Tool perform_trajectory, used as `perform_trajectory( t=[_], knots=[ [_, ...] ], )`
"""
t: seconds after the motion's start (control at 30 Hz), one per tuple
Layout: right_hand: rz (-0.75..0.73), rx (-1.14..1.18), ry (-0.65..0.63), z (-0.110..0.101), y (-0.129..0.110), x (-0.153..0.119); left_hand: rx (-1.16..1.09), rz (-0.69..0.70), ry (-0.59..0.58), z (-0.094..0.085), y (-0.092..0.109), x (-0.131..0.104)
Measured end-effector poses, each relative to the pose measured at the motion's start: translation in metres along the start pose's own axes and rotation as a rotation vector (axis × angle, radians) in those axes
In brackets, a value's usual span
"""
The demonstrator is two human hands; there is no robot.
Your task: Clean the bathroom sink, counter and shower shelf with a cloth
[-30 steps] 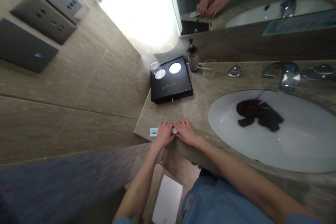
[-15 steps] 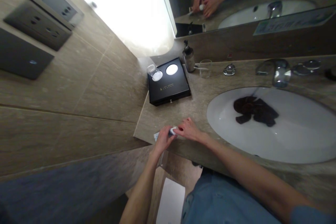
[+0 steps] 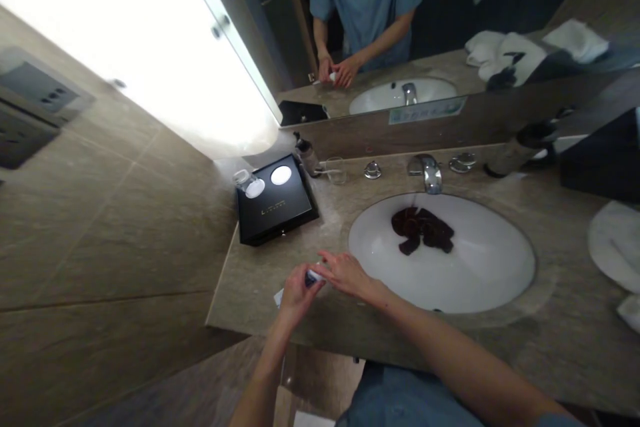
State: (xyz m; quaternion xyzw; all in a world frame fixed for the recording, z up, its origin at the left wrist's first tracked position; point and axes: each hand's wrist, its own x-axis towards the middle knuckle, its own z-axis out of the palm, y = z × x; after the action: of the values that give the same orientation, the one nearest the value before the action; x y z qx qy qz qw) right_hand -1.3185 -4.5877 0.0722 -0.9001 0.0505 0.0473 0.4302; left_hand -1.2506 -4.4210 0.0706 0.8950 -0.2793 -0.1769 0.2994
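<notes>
Over the counter's front left part, my left hand (image 3: 297,293) is closed around a small dark tube with a white cap (image 3: 315,275). My right hand (image 3: 345,273) has its fingers at the white cap, pinched on it from the right. A pale, flat end (image 3: 279,297) sticks out on the left side of my left hand. To the right, a dark wet cloth (image 3: 423,229) lies in the white oval sink (image 3: 480,280).
Behind my hands, a black box (image 3: 275,210) carries an upturned glass (image 3: 244,180). A soap bottle (image 3: 307,155) and a glass with a toothbrush (image 3: 336,171) stand by the mirror, left of the faucet (image 3: 431,173). White towels (image 3: 617,243) lie far right.
The view has swung right and up, showing more of the mirror and the counter's right side. Both hands remain together at the small capped object.
</notes>
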Motion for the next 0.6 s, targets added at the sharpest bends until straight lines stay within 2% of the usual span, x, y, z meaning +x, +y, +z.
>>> perform_trajectory(
  t=[0.07,0.1,0.2,0.23,0.37,0.4,0.47,0.53,0.6],
  knots=[
    [-0.078,0.122,0.055,-0.009,0.005,-0.004,-0.005,-0.042,-0.030,0.002,0.008,0.004],
    [-0.070,0.159,0.062,-0.013,0.007,-0.005,-0.001,-0.048,-0.040,0.004,0.013,0.005],
    [0.143,0.151,0.050,-0.023,0.013,-0.009,0.012,-0.023,-0.053,0.008,0.024,0.008],
    [0.159,0.145,0.055,-0.026,0.016,-0.010,0.009,-0.023,-0.054,0.010,0.027,0.009],
    [-0.116,0.152,0.053,-0.033,0.026,-0.016,-0.030,-0.061,-0.084,0.020,0.042,0.011],
    [-0.123,0.138,0.036,-0.033,0.028,-0.016,-0.031,-0.050,-0.084,0.023,0.046,0.012],
    [-0.012,0.108,0.006,-0.032,0.034,-0.015,-0.019,-0.015,-0.082,0.028,0.053,0.014],
    [0.058,0.173,-0.029,-0.034,0.050,-0.013,-0.017,-0.029,-0.081,0.029,0.053,0.019],
    [0.030,0.235,-0.050,-0.044,0.083,-0.013,-0.031,-0.142,-0.039,0.023,0.041,0.028]
  ],
)
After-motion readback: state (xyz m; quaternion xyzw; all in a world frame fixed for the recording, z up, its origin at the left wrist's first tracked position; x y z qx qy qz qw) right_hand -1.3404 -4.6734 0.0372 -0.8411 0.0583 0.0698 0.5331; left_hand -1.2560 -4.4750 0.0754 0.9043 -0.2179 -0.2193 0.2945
